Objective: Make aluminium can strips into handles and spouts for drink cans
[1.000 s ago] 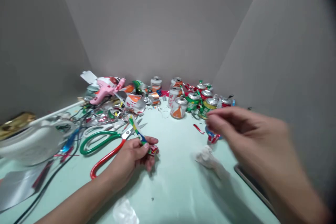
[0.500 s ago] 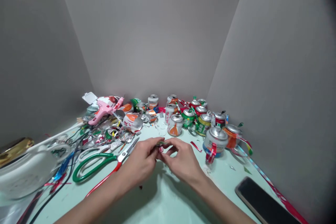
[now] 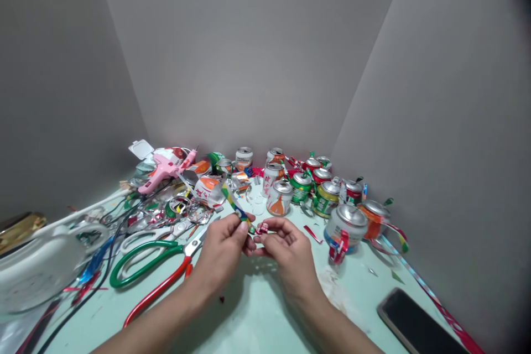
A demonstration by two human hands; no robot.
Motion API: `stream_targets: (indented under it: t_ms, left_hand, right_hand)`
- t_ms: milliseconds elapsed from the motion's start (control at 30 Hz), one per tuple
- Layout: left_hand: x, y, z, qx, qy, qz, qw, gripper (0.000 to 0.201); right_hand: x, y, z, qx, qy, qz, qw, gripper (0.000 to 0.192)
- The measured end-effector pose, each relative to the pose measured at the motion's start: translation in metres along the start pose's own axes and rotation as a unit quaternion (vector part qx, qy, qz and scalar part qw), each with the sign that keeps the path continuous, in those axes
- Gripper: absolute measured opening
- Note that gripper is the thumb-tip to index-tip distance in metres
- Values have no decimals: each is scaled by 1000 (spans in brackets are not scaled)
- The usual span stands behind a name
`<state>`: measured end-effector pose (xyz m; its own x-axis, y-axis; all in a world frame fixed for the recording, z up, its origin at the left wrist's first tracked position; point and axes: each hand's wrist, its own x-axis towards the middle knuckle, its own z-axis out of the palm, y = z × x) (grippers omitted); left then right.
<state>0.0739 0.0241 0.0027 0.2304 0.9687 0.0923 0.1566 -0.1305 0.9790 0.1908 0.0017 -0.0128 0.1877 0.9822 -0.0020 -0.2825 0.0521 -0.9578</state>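
Two bare hands meet above the middle of a pale green counter point(image 3: 265, 310), seen from the person's own head. The left hand point(image 3: 222, 251) has its grip closed, thumb and fingers pinching the lower end of a narrow strip of cut can metal point(image 3: 234, 206), printed green, yellow and blue, which rises up and to the left from the fingertips. The right hand point(image 3: 286, 246) also has its grip closed, pinching a small red and white folded piece point(image 3: 262, 228) right at the strip's lower end. The two hands nearly touch at the fingertips, held just above the counter.

To the left of the hands lies a large pair of scissors point(image 3: 153, 265) with one green and one red handle, blades pointing toward the hands. Farther left sit a white round object point(image 3: 37, 274), dark cables and a heap of shiny metal scraps. A pink glue gun point(image 3: 164, 168) rests on the far left of the heap.

Along the far edge stands a cluster of small drink cans point(image 3: 298, 182), red, green, orange and silver. One short can with a red ribbon-like strip point(image 3: 344, 227) stands just right of the right hand. A dark phone point(image 3: 418, 323) lies flat at the near right. Grey panels wall in the counter on three sides.
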Motion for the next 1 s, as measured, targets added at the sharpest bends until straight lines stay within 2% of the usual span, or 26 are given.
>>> stream_targets:
  t_ms: [67, 167, 333, 433, 533, 600, 633, 700, 800, 867, 1000]
  left_hand:
    - [2, -2, 0, 0, 13, -2, 1000, 28]
    - [3, -6, -1, 43, 31, 30, 998, 29]
    - [1, -14, -11, 150, 47, 161, 974, 19]
    - [0, -18, -16, 190, 30, 227, 955, 34]
    - [-3, -19, -16, 266, 5, 313, 912, 51]
    - [-4, -18, -15, 316, -3, 370, 874, 53]
    - [-4, -17, -14, 325, -2, 386, 864, 51]
    - [-4, -16, -13, 305, 14, 383, 872, 42]
    - [-3, -15, -13, 262, 46, 339, 902, 22]
    - [-4, -15, -13, 253, 53, 321, 911, 19]
    - [-7, -13, -13, 264, 29, 373, 889, 23]
  right_hand:
    - [-5, 7, 4, 32, 8, -19, 999, 26]
    - [-10, 14, 8, 11, 8, -36, 999, 26]
    - [-8, 8, -1, -83, -52, -50, 994, 31]
    - [1, 0, -8, -124, -32, -46, 991, 34]
    - [8, -2, -14, -168, -30, -17, 985, 31]
    - [10, -1, -15, -181, -41, -5, 983, 27]
    - [10, -1, -15, -184, -45, 2, 982, 25]
    - [9, -1, -15, -192, -54, 10, 980, 23]
    - [6, -4, -13, -222, -62, -7, 973, 22]
    - [4, -7, -12, -253, -61, -30, 965, 19]
    - [3, -11, -13, -305, -67, -49, 949, 14]
